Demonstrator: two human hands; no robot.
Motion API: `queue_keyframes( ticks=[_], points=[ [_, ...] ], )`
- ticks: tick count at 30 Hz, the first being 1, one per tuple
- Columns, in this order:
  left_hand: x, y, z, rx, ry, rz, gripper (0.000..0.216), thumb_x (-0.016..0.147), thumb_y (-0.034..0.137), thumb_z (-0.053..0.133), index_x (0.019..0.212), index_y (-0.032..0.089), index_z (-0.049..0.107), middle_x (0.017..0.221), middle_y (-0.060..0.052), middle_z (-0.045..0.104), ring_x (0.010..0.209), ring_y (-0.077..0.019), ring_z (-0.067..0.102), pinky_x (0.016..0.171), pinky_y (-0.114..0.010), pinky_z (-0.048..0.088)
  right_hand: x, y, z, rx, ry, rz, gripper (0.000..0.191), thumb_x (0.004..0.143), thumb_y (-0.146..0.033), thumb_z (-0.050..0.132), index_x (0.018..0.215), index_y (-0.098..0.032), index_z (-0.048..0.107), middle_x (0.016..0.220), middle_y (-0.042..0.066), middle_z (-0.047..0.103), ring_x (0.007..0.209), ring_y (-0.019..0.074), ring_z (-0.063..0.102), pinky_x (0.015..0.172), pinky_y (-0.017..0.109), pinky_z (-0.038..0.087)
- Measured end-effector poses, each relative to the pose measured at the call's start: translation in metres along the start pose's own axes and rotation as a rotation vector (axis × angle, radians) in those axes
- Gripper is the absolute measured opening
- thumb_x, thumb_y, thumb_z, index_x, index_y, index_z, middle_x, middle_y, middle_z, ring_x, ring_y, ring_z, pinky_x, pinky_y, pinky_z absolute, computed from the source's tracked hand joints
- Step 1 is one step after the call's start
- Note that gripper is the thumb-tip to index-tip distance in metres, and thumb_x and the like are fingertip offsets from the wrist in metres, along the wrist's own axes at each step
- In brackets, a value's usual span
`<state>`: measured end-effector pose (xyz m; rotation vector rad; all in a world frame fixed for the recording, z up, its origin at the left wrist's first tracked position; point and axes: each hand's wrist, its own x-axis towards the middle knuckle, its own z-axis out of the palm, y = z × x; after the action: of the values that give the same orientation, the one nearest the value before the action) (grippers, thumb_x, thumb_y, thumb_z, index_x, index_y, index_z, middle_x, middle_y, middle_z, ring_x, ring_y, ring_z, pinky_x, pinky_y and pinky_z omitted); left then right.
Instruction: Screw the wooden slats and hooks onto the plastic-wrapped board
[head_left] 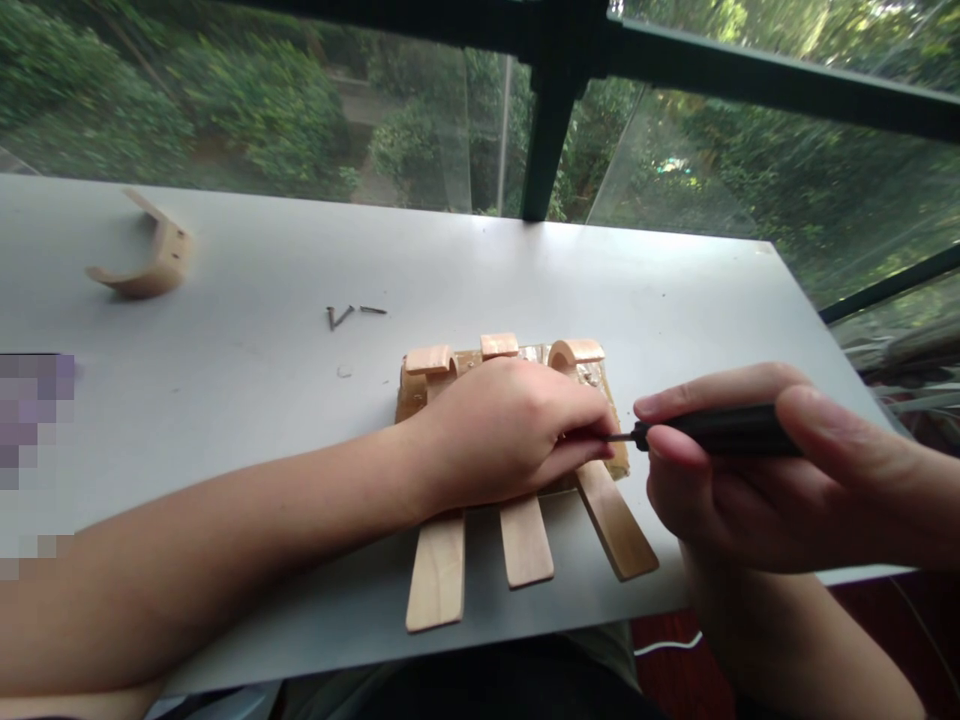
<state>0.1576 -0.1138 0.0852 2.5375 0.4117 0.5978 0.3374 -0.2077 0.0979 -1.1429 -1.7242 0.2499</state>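
A small wooden assembly (525, 540) lies near the front edge of the white table (262, 400): a block with curved pieces on top and three flat slats sticking out toward me. My left hand (510, 430) lies closed over the block and presses it down, its fingertips pinched at the block's right side. My right hand (757, 470) grips a black-handled screwdriver (712, 432) held level, its thin tip pointing left and touching the block just at my left fingertips.
A curved wooden piece (146, 262) lies at the table's far left. A few small nails or screws (349, 315) are scattered behind the assembly. A window with a dark frame (551, 120) runs along the table's far edge. A blurred patch sits at the left edge.
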Motion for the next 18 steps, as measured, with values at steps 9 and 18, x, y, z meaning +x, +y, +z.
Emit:
queue_keyframes(
  ticks=[9, 18],
  points=[
    [0.0, -0.001, 0.0, 0.0, 0.012, -0.004, 0.013, 0.091, 0.027, 0.059, 0.09, 0.022, 0.072, 0.079, 0.003, 0.072, 0.072, -0.0118, 0.065, 0.067, -0.024, 0.043, 0.005, 0.014, 0.02, 0.093, 0.209, -0.236, 0.036, 0.093, -0.037, 0.051, 0.129, -0.032, 0.053, 0.089, 0.007, 0.071, 0.07, 0.0199, 0.069, 0.052, 0.034, 0.056],
    [0.001, -0.001, 0.001, -0.008, -0.036, -0.008, 0.016, 0.093, 0.027, 0.056, 0.091, 0.022, 0.071, 0.079, 0.003, 0.071, 0.07, -0.011, 0.062, 0.063, -0.024, 0.041, 0.005, 0.018, 0.025, 0.202, 0.185, -0.315, 0.047, 0.086, -0.01, 0.053, 0.13, -0.027, 0.056, 0.076, 0.001, 0.064, 0.065, 0.0168, 0.065, 0.045, 0.028, 0.05]
  ],
)
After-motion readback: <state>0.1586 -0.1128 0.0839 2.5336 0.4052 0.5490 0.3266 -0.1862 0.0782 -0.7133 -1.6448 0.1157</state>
